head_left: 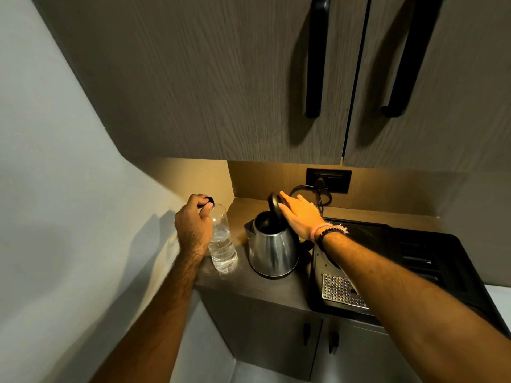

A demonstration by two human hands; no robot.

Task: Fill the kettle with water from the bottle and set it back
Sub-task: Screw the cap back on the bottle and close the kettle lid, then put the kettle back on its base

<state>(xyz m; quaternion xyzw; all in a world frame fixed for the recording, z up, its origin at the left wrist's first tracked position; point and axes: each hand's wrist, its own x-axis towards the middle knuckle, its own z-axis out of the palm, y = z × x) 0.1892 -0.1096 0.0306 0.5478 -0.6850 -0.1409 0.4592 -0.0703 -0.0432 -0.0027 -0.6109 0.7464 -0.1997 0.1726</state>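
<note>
Steel kettle (pixel 272 251) sits on the counter (pixel 272 288), lid (pixel 274 207) propped open under flat right fingers (pixel 287 203). Left fingers (pixel 203 202) pinch the cap (pixel 209 200) above the bottle (pixel 222 241); a nudge could topple it, spilling water.

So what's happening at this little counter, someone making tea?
A person is getting a steel kettle ready to fill. Their right hand rests on the kettle's black lid, which is tipped up and open. Their left hand is at the top of a clear water bottle standing beside the kettle, fingers pinched on its dark cap. Both kettle and bottle stand on the countertop; no water is being poured yet.
</note>
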